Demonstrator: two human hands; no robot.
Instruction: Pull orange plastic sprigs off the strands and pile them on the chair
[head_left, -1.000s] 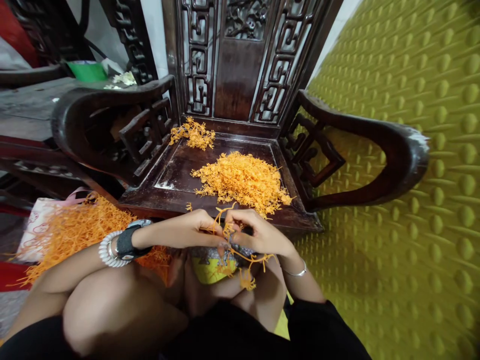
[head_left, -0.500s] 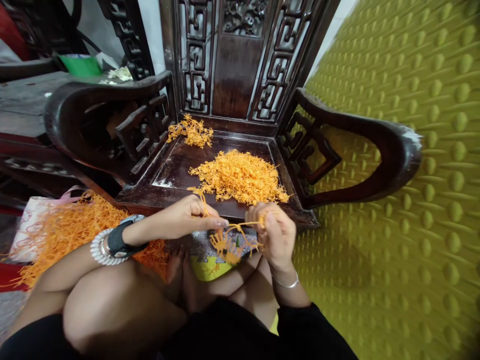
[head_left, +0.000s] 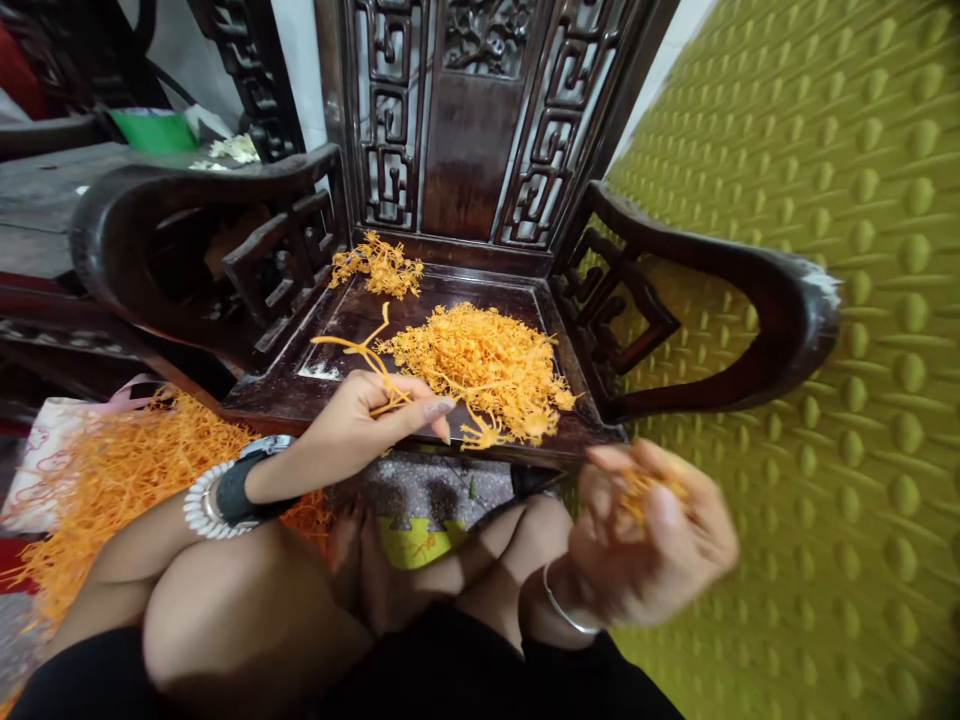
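My left hand (head_left: 394, 408) pinches a thin orange plastic stem (head_left: 364, 350), whose forked end sticks up over the chair seat. By its fingertips are orange spiky pieces (head_left: 484, 432); I cannot tell if they hang from the stem or lie against the pile. My right hand (head_left: 660, 535), blurred, is raised at the right beyond the seat edge, its fingers curled round a small bunch of orange plastic pieces (head_left: 646, 495). A large pile of orange plastic pieces (head_left: 480, 355) covers the seat's middle, and a smaller heap (head_left: 379, 265) lies at its back left corner.
The dark carved wooden chair (head_left: 472, 150) has curved arms on both sides. At the left, a mass of tangled orange strands (head_left: 150, 480) spills from a white bag (head_left: 45, 445). A green bowl (head_left: 154, 130) stands on a side table. A yellow textured mat (head_left: 847, 500) rises at the right.
My right hand has moved away from my left, to the right and nearer me, with orange pieces in it. The stem in my left hand now shows more of its forked end.
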